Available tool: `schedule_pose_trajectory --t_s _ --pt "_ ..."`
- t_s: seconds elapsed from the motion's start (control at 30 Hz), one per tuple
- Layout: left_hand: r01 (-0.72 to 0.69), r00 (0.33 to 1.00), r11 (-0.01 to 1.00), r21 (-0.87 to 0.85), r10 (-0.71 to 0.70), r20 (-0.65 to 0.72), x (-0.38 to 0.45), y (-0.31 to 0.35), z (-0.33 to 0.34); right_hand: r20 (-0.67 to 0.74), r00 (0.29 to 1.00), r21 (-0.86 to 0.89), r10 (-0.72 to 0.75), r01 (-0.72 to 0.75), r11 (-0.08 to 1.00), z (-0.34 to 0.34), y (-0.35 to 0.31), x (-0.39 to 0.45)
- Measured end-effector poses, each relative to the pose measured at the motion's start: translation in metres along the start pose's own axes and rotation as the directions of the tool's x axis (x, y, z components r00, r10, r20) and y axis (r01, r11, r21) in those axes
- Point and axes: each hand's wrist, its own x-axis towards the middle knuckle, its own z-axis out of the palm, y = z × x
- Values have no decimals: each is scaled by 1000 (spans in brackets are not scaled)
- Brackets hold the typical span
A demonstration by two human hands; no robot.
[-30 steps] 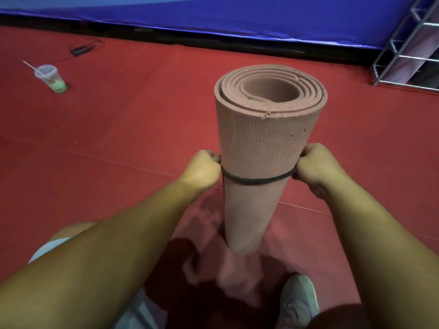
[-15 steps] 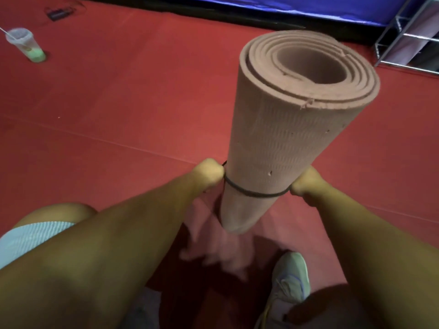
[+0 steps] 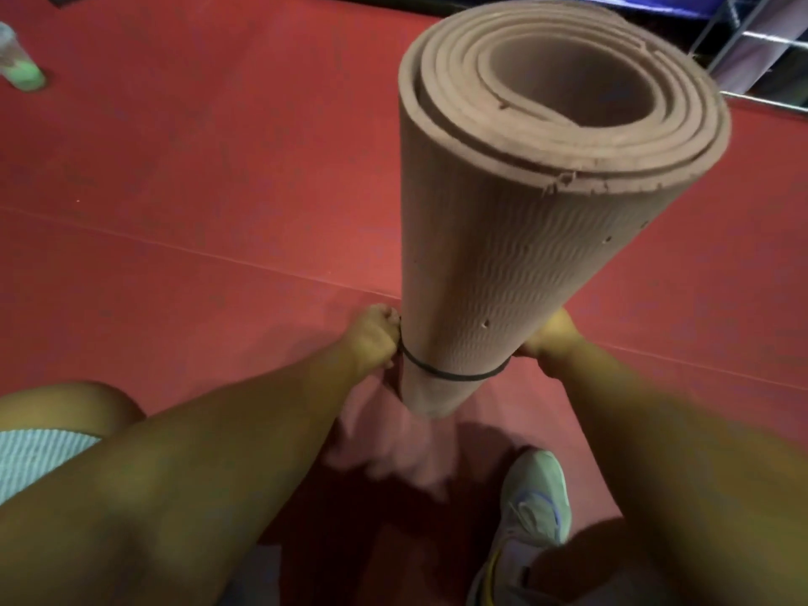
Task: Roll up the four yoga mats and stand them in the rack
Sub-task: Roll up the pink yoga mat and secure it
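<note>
Band has moved down the mat over the last second — it sat around the upper middle of the roll, now it rings the roll close to the bottom end. The rolled mat (image 3: 516, 273) stands upright on the red floor (image 3: 175, 212), top end leaning toward the camera and slightly right, so the spiral of layers is in plain view. The top fills more of the view than before; the camera has come in over it.

What that means: this mat is rolled and the black band (image 3: 450, 375) is nearly seated, so the roll should hold its shape without hands. Binding step looks close to done — next would be carrying it to the rack (image 3: 743, 41), whose metal frame shows at the top right, well apart from the mat. One pale mat already seems to stand in there, partly cut off by the frame edge. How many of the four are finished cannot be told from this view.

Grip:
- Left hand (image 3: 371, 338) is curled tight against the left side of the roll, fingers pinching the band where it meets the mat.
- Right hand (image 3: 551, 338) does the same on the right side, mostly hidden behind the roll; the fingers themselves are out of sight, but the band runs straight into the fist.
- Both pull the band outward and down; neither wraps the mat itself.

Also in view: a plastic cup (image 3: 17, 59) at far left on the floor, a pale shoe (image 3: 533, 496) just below the mat's base.
</note>
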Motion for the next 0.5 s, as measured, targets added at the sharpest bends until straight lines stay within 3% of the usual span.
schedule_pose_trajectory --t_s 0.13,0.27,0.4,0.5 --pt "-109 989 968 -227 82 -127 -21 4 -10 46 999 288 -15 1 958 0 -15 3" --pt "-185 982 939 -289 168 -82 -35 9 -22 253 953 448 -168 39 893 -2 -43 -1" --pt "-125 989 939 -320 143 33 -28 15 -38 299 922 398 -246 114 910 -1 -67 7" --pt "-166 980 885 -435 198 28 -21 23 -45 296 917 484 -267 97 869 -1 -80 13"
